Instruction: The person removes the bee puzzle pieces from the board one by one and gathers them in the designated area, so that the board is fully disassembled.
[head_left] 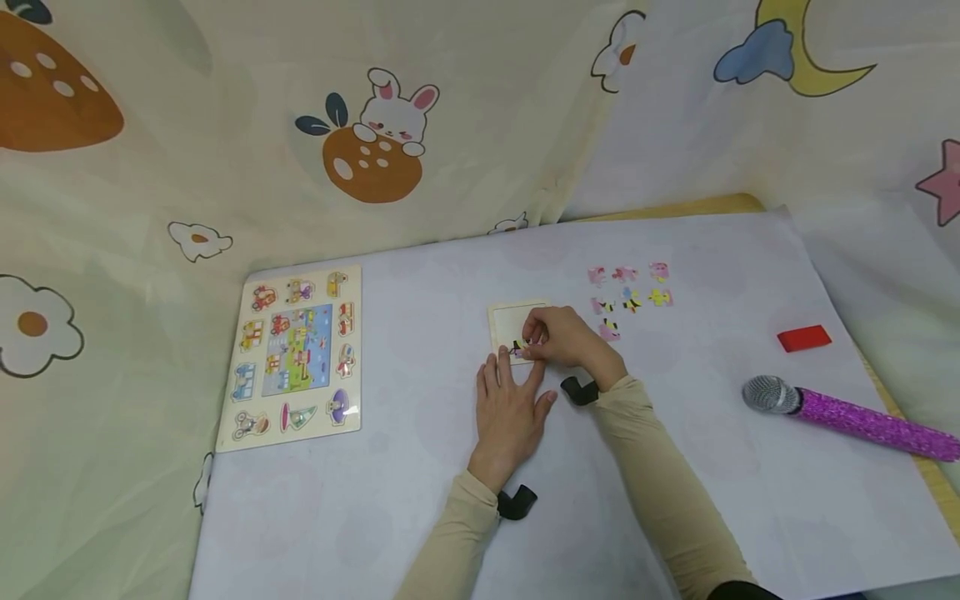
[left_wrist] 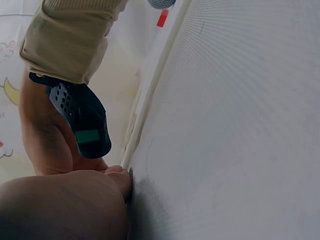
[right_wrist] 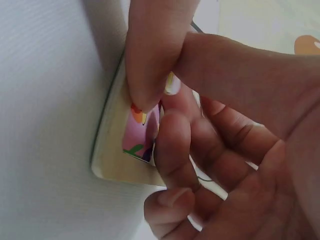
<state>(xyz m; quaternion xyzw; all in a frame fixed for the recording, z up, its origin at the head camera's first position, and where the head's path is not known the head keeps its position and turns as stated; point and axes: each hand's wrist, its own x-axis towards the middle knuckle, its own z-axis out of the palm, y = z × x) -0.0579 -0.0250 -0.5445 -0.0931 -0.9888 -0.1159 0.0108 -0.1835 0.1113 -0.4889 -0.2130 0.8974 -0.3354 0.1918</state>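
Observation:
A small pale puzzle tray (head_left: 510, 321) lies mid-table, its near edge under both hands. My left hand (head_left: 512, 421) is flat with fingers extended, fingertips touching the tray's near edge. In the right wrist view, a fingertip presses a pink jigsaw piece (right_wrist: 136, 132) lying in the tray's corner. Over the tray, my right hand (head_left: 566, 335) has curled fingers and pinches a small jigsaw piece, largely hidden by the fingers. The left wrist view shows the left hand (left_wrist: 65, 207) close up, with the right hand (left_wrist: 50, 135) behind it.
Several loose jigsaw pieces (head_left: 632, 300) lie in rows right of the tray. On the left is a wooden vehicle puzzle board (head_left: 348, 287). A red block (head_left: 804, 337) and a purple glittery microphone (head_left: 862, 418) lie at the right. A printed curtain (head_left: 480, 167) hangs behind.

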